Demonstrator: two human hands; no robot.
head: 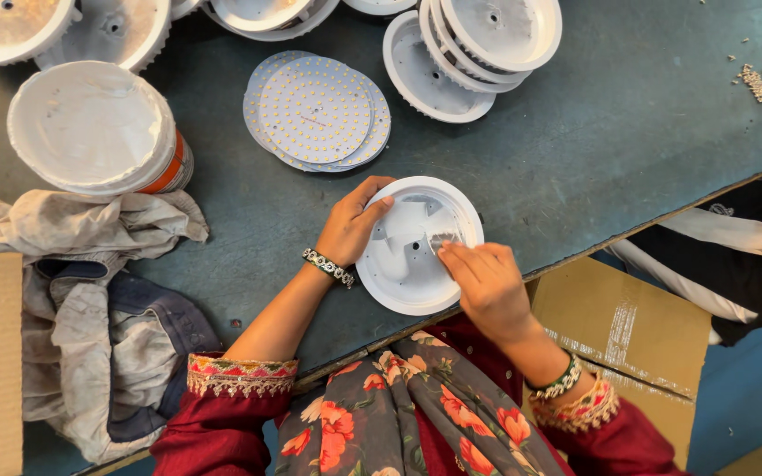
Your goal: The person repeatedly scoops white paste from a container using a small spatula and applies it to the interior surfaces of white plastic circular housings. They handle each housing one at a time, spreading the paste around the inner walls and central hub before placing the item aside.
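- At the centre of the frame, near the lower edge of the dark blue-grey table (593, 150), lies a round white lamp housing (403, 278) with its hollow side up.
- The left hand (350, 225) grips the housing's upper left rim, thumb hooked over the edge and fingers curled round the outside.
- The right hand (485, 286) comes in from the lower right, its fingertips (451, 256) pinched together inside the housing on a small pale piece; what that piece is cannot be made out.
- Both wrists carry beaded bracelets, and the sleeves are dark red with embroidered cuffs; a flowered scarf hangs between the arms at the bottom of the frame.
- Just above the housing, in the upper middle, sits a small pile of round white LED boards (317, 110) dotted with yellow chips.
- Along the top edge, more white housings (469, 48) are stacked and overlapping, upper right of the boards.
- In the upper left stands a round tub (99, 128) with a white lid and an orange band.
- Below the tub, at the left, crumpled grey and blue cloths (90, 282) lie heaped on the table.
- Flat brown cardboard (628, 322) shows below the table's edge at lower right.
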